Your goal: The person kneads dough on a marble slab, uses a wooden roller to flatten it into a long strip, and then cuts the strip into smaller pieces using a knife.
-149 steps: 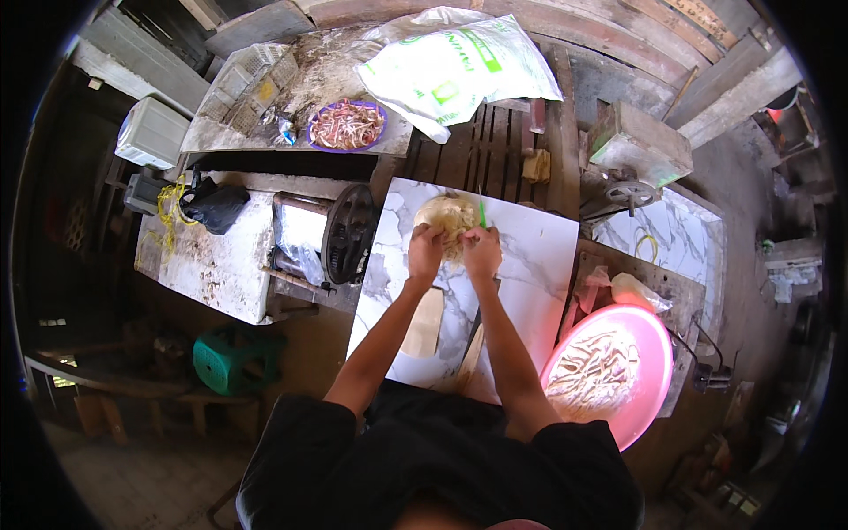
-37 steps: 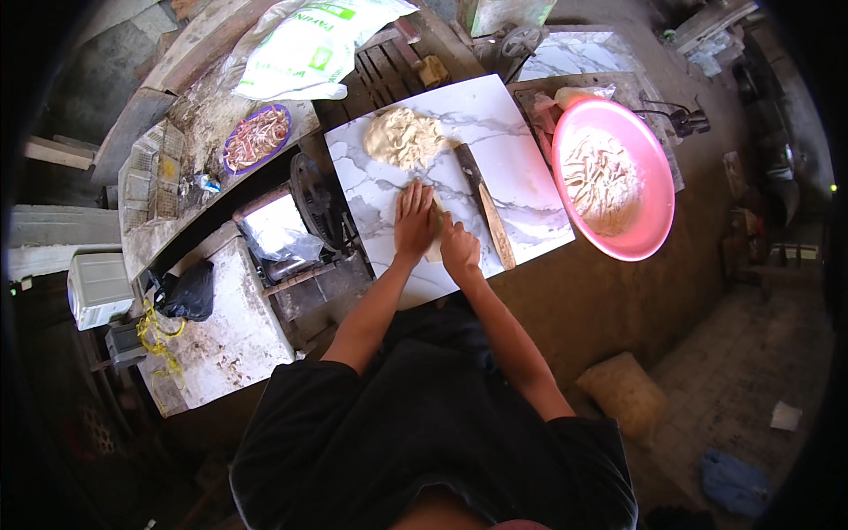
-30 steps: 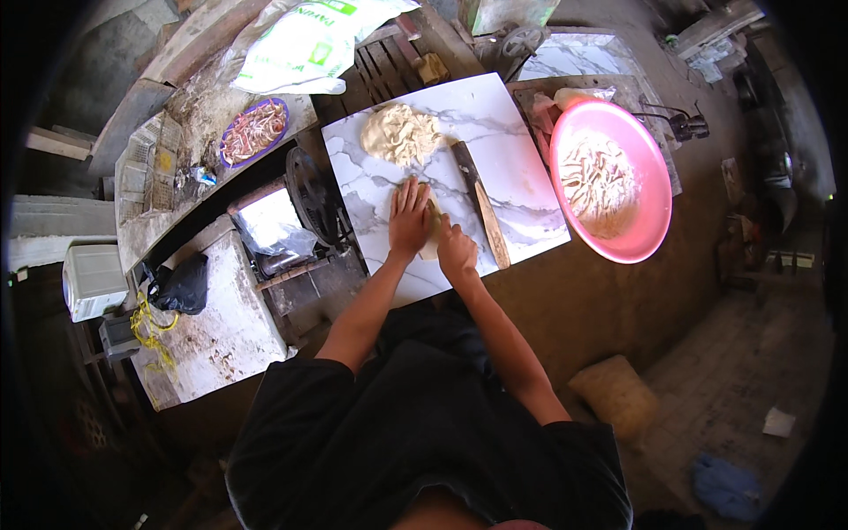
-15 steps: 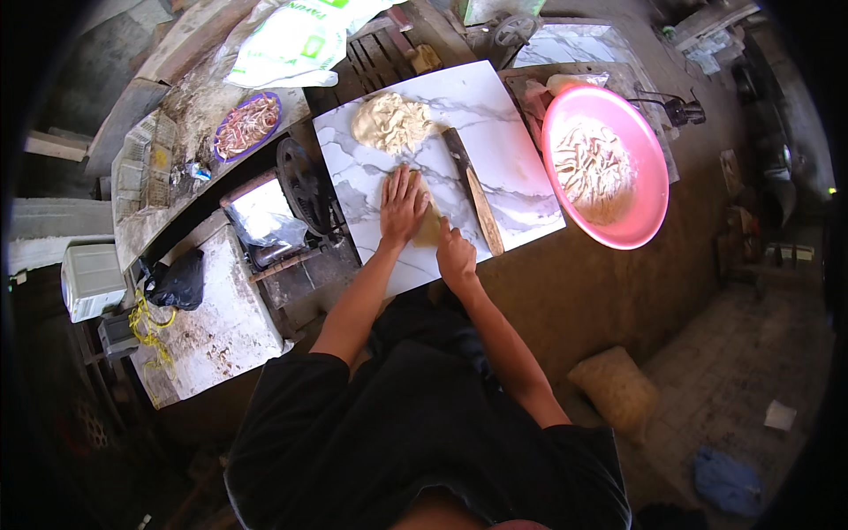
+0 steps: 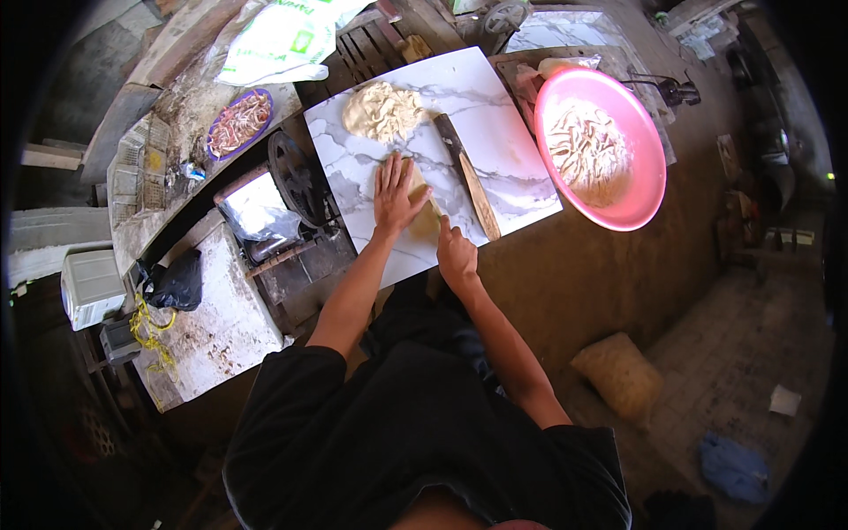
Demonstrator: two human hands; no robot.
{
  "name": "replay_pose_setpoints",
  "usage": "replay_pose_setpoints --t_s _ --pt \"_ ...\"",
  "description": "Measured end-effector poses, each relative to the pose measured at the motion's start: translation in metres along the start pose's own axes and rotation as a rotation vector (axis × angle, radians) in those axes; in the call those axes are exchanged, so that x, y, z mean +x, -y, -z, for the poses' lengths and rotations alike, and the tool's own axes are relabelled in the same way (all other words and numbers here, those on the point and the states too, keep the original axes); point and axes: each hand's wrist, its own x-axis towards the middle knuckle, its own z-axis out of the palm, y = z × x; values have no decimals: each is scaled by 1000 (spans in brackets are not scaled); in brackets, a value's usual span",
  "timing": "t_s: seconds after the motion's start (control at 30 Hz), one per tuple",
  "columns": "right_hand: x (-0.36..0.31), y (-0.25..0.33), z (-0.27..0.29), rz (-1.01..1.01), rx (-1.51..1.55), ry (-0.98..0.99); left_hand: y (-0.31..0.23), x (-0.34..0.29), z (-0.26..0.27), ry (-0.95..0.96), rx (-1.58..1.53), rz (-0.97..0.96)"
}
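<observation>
My left hand point(image 5: 397, 196) lies flat on a pale piece of dough point(image 5: 425, 225) on the marbled board, fingers stretched and thumb out to the right. My right hand point(image 5: 458, 257), at the board's near edge, is closed round what looks like a knife; its thin blade point(image 5: 433, 203) reaches toward the dough beside my left thumb. The handle is hidden in my fist. Beyond my left hand rests a soft, folded mound of dough point(image 5: 383, 112). A dark, worn wooden stick point(image 5: 468, 177) lies slantwise to the right of both hands.
The white marbled board point(image 5: 521, 168) carries the dough. Right of it stands a pink basin point(image 5: 651, 146) with floured dough strips. Left are a hand-wheel machine point(image 5: 300, 179), a purple-rimmed dish of reddish strips point(image 5: 239, 124) and a black plastic bag point(image 5: 177, 281). A stuffed sack point(image 5: 620, 378) lies on the floor.
My left thumb has spread out to the right over the dough. My right hand sits slightly nearer me relative to the board. The whole view has shifted a little.
</observation>
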Motion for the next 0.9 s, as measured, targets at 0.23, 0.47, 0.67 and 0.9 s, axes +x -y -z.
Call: replay_pose_setpoints --t_s 0.23,0.47,0.67,0.9 --pt "-4 -1 3 -21 24 9 -10 -9 1 -29 -12 -88" --pt "-5 -4 -3 -6 24 -16 -6 -25 -4 93 -162 -140" --pt "-8 -3 -5 -12 28 1 4 -28 3 105 -64 -234" --pt "-17 0 -6 -30 33 3 14 -22 1 83 44 -255"
